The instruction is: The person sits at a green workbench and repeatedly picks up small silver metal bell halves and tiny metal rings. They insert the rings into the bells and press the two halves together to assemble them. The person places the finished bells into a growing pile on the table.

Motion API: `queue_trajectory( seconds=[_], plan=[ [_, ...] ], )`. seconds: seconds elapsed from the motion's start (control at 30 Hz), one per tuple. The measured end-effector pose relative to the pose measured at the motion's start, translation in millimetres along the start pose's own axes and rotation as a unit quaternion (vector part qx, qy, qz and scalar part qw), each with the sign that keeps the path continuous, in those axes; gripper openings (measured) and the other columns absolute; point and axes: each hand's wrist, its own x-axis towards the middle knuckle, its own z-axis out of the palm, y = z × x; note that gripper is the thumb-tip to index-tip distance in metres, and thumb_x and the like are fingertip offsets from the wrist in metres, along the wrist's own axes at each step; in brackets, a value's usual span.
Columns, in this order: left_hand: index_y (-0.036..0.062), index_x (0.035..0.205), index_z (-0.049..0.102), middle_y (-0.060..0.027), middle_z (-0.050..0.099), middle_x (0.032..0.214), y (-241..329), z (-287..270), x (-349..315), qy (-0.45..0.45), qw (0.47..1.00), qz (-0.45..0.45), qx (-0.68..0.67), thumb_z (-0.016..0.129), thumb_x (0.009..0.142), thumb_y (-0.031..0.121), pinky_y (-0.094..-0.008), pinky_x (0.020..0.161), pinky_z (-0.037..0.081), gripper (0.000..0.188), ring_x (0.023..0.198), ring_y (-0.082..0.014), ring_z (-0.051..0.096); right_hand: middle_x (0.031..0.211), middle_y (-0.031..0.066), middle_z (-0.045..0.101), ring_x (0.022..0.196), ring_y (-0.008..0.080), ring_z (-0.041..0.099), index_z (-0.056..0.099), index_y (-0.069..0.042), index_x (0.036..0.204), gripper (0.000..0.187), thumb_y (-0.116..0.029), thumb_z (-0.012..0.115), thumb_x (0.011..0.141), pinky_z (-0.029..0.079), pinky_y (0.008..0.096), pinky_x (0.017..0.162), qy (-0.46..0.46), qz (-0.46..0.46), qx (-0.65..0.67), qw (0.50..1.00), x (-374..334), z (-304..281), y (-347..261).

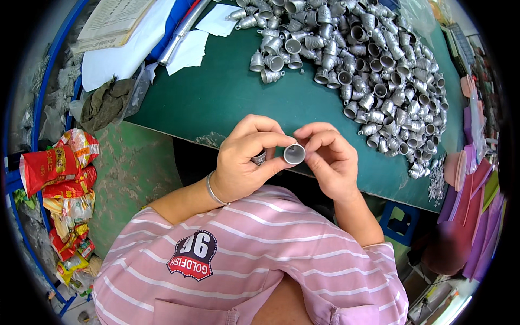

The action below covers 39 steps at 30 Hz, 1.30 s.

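Note:
Between my two hands is a small silver metal bell (294,154), its round open mouth facing up toward me. The thumb and forefinger of my left hand (241,153) pinch it from the left side. A second silver piece (259,157) shows in the curl of the same hand, mostly hidden by the fingers. My right hand (333,161) is closed at the bell's right rim, thumb and fingertips against it. Beyond the hands, a large heap of similar metal bells (379,89) covers the far right of the green table (216,100).
Small metal bits (436,184) lie at the table's right edge. White papers (187,51), a metal tube (181,35) and a dark cloth (105,103) are at the far left. Red packets (51,165) hang on a blue rack at left. A blue stool (400,222) stands below right.

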Motion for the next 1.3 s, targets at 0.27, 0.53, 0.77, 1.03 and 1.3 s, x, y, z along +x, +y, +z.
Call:
queue_trajectory(
  seconds=[0.27,0.53,0.77,1.03,1.3],
  plan=[
    [0.0014,0.103,0.051,-0.0080,0.052,0.092,-5,-27,0,0.092,0.771,-0.290,-0.559,0.051,0.090,0.015,-0.0190,0.044,0.037,0.019,0.067,-0.0103,0.047,0.092,0.0119,0.058,0.084,0.0280,0.057,0.059,-0.003,0.093,0.020,0.002,0.063,0.075,0.047,0.0335,0.072,-0.011,-0.118,-0.415,0.902,82,-3,-19],
    [0.0042,0.093,0.052,-0.0068,0.054,0.087,5,-35,8,0.119,0.800,-0.362,-0.464,0.051,0.093,0.016,-0.0187,0.043,0.038,0.012,0.070,-0.0120,0.052,0.092,0.0064,0.055,0.086,0.0267,0.052,0.062,-0.008,0.095,0.026,-0.001,0.061,0.070,0.042,0.0371,0.069,-0.088,-0.208,-0.581,0.782,111,18,2],
    [0.0042,0.094,0.053,-0.0056,0.057,0.085,4,-35,21,0.097,0.840,-0.381,-0.375,0.056,0.090,0.012,-0.0191,0.044,0.041,0.009,0.069,-0.0099,0.055,0.093,0.0106,0.053,0.091,0.0304,0.051,0.058,-0.005,0.096,0.024,0.000,0.061,0.073,0.041,0.0402,0.074,-0.060,-0.128,-0.541,0.829,87,7,-8],
    [0.0041,0.098,0.054,-0.0023,0.057,0.086,4,-23,29,0.011,0.907,-0.377,-0.187,0.062,0.086,0.006,-0.0178,0.047,0.043,0.014,0.068,-0.0066,0.055,0.094,0.0105,0.059,0.081,0.0192,0.058,0.055,0.002,0.112,0.030,0.001,0.061,0.082,0.047,0.0273,0.071,-0.002,0.078,-0.248,0.966,40,-6,-13],
    [0.0022,0.109,0.060,0.0003,0.057,0.086,9,-11,33,-0.153,0.948,-0.275,-0.051,0.073,0.076,0.005,-0.0185,0.058,0.044,0.036,0.068,-0.0051,0.052,0.087,0.0033,0.061,0.075,0.0071,0.056,0.057,0.000,0.096,0.014,-0.009,0.062,0.088,0.046,0.0210,0.063,0.051,0.208,0.115,0.970,21,-11,-17]
  ],
)
